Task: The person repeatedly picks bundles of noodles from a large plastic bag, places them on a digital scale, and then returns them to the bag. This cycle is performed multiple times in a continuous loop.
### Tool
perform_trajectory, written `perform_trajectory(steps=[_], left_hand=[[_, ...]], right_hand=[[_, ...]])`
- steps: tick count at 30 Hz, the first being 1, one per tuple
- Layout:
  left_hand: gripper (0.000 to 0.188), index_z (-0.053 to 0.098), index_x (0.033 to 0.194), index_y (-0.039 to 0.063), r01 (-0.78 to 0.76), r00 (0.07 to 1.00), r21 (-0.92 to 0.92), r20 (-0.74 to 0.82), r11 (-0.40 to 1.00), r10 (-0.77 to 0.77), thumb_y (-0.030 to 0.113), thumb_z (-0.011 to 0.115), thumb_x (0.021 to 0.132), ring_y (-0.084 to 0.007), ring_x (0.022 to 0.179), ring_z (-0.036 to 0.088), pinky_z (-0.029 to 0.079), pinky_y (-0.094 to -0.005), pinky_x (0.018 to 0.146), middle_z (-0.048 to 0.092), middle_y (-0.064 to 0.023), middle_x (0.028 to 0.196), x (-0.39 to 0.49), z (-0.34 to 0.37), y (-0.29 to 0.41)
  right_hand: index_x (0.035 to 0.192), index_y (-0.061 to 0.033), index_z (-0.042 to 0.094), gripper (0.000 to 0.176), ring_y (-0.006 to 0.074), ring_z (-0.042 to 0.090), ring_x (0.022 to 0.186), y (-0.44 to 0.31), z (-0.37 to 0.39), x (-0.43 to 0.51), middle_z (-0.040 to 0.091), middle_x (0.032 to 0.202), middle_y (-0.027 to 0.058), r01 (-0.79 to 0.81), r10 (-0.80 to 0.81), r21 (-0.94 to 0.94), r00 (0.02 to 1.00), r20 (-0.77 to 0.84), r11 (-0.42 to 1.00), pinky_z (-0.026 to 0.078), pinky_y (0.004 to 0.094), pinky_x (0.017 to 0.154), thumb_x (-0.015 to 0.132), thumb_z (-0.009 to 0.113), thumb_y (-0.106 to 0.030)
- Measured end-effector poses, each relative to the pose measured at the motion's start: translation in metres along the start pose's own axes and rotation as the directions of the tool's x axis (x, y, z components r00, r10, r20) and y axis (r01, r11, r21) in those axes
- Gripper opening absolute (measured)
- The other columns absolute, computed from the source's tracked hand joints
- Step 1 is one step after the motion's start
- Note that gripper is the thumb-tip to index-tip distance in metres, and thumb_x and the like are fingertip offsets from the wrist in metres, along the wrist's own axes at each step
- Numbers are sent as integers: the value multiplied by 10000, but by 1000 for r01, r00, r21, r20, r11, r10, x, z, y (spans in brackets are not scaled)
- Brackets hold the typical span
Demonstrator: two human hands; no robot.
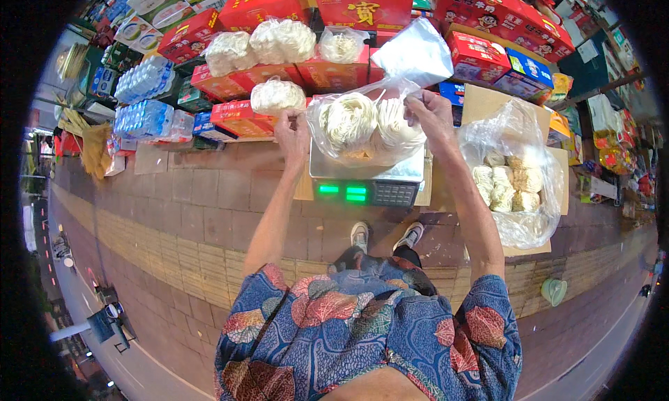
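A clear plastic bag [366,158] with two coils of pale dried noodles [347,119] rests on the metal pan of a digital scale [400,170]. Green figures glow on the scale's front panel. My left hand [292,134] pinches the bag's left edge between thumb and fingers. At the bag's upper right, my right hand [433,113] grips the plastic near the second coil. Just behind my left hand, a wrapped noodle bundle [278,96] sits on a red box [243,117]. A stack of flat plastic bags [415,53] lies beyond my right hand.
To the right stands an open carton [556,176] lined with plastic, holding several noodle coils [503,186]. More bagged noodles [282,40] lie on red boxes farther back. Shrink-wrapped bottles [143,119] are stacked at left. A pale green plastic bin [553,291] stands on the paving at right.
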State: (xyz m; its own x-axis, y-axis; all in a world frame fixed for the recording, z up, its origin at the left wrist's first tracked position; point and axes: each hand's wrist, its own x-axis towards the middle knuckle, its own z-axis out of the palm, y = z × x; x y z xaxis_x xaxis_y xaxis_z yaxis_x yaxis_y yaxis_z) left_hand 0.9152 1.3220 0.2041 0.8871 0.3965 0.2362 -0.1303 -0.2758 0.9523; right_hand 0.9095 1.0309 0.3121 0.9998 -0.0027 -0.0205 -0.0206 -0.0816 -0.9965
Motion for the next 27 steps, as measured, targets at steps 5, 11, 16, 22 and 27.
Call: perform_trajectory(steps=[5, 11, 16, 22, 27], left_hand=[[206, 594, 989, 9, -145, 989, 55, 43, 988, 143, 119, 672, 833, -183, 753, 585, 478, -329, 660, 616, -107, 935, 1, 6, 18], [291, 616, 989, 18, -525, 850, 408, 292, 747, 438, 222, 679, 792, -344, 807, 616, 485, -457, 708, 623, -160, 942, 31, 28, 19], [181, 638, 800, 35, -509, 861, 489, 309, 709, 404, 214, 659, 795, -298, 716, 623, 487, -422, 669, 623, -130, 747, 60, 31, 13], [47, 630, 815, 17, -360, 932, 318, 159, 877, 325, 58, 613, 803, -264, 727, 626, 486, -361, 670, 625, -124, 769, 59, -1, 43], [144, 628, 948, -17, -704, 700, 161, 321, 692, 638, 19, 583, 816, -313, 882, 633, 499, -382, 812, 645, -163, 960, 23, 31, 90]], right_hand=[[940, 9, 659, 186, 70, 562, 641, 9, -9, 0, 633, 745, 14, -1, -3, 175, 1000, 20, 985, 439, 226, 586, 918, 594, -164], [949, 9, 661, 207, 69, 554, 658, 9, -9, -5, 629, 750, 12, 24, -29, 154, 999, 30, 988, 433, 226, 606, 915, 601, -186], [933, 11, 662, 204, 77, 549, 662, 1, -9, -11, 620, 741, 14, 67, -75, 151, 996, 50, 986, 432, 235, 611, 908, 599, -182], [961, 5, 655, 184, 84, 563, 687, 12, -15, -14, 625, 769, 11, 42, -59, 236, 996, 64, 971, 451, 241, 642, 913, 593, -162], [989, 1, 655, 195, 96, 598, 746, 15, -14, -14, 643, 832, 22, 69, -93, 284, 993, 69, 956, 484, 254, 705, 925, 598, -174]])
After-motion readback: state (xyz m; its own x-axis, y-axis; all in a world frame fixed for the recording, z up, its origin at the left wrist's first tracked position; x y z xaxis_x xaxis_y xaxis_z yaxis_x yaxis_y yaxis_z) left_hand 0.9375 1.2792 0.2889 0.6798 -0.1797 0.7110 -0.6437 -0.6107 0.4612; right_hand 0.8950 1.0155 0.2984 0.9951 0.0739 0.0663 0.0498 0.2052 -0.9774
